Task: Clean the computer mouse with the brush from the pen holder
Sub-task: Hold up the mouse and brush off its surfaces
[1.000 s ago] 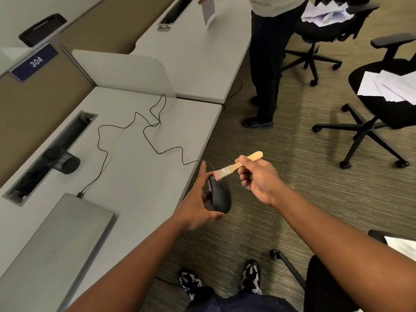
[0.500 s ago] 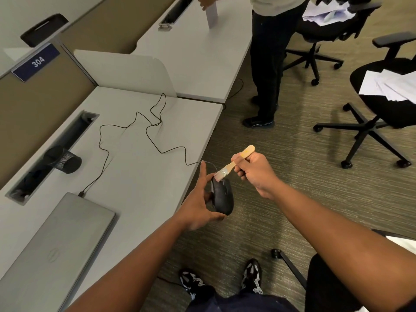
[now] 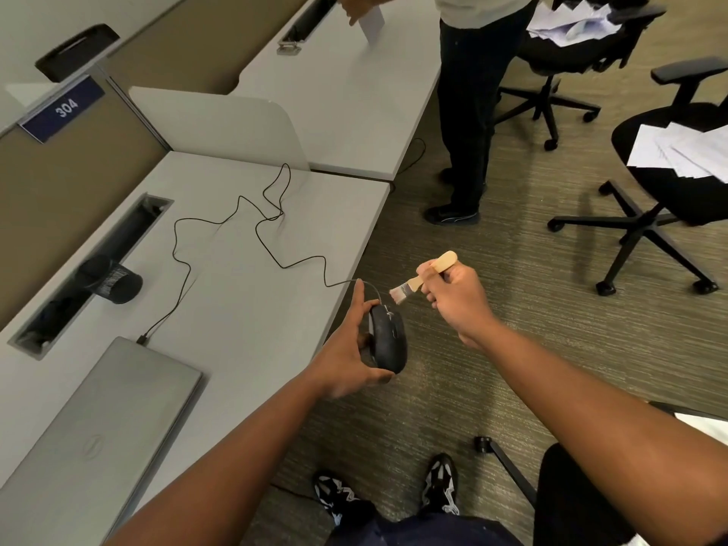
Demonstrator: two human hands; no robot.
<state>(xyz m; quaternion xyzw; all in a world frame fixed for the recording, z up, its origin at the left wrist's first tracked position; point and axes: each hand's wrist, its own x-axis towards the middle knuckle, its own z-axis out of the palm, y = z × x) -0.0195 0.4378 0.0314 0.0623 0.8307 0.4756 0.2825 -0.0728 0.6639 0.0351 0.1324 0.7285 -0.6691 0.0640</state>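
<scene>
My left hand [image 3: 346, 348] grips a black wired computer mouse [image 3: 388, 340], held in the air just past the desk's front edge, top side facing right. My right hand [image 3: 457, 297] pinches a small brush [image 3: 423, 278] with a pale wooden handle and light bristles. The bristles hang a little above and to the right of the mouse's front end, not touching it. The mouse's thin black cable [image 3: 260, 230] loops back over the grey desk [image 3: 252, 301]. A black mesh pen holder [image 3: 110, 279] lies on its side at the desk's cable slot, far left.
A closed grey laptop [image 3: 98, 435] lies at the desk's near left. Another person [image 3: 468, 112] stands at the neighbouring desk beyond. Two black office chairs [image 3: 669, 183] carry loose papers at the right. Carpet floor lies under my hands; another chair's base is near my feet.
The brush has lifted off the mouse's front end and moved up and right. My left hand has kept the mouse in about the same place.
</scene>
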